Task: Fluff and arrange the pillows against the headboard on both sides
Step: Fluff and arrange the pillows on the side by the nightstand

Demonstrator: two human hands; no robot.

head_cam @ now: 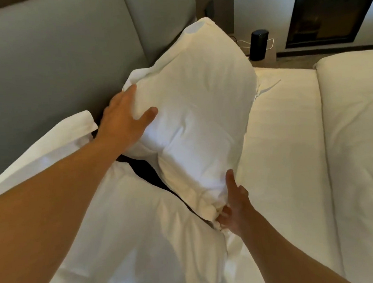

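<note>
A plump white pillow [198, 109] is lifted at an angle, its far corner near the grey padded headboard [43, 69]. My left hand [124, 121] lies flat against the pillow's left side, fingers spread, thumb on its front. My right hand [234, 206] pinches the pillow's bunched near corner from below. A second white pillow [112, 224] lies flat under my left forearm, reaching to the headboard. A dark gap shows between the two pillows.
White striped bed sheet [285, 147] spreads to the right, with a folded white duvet [357, 129] beyond it. A black cylindrical speaker [259, 45] with a white cable stands on the bedside shelf. A dark framed panel [331, 9] leans on the wall behind.
</note>
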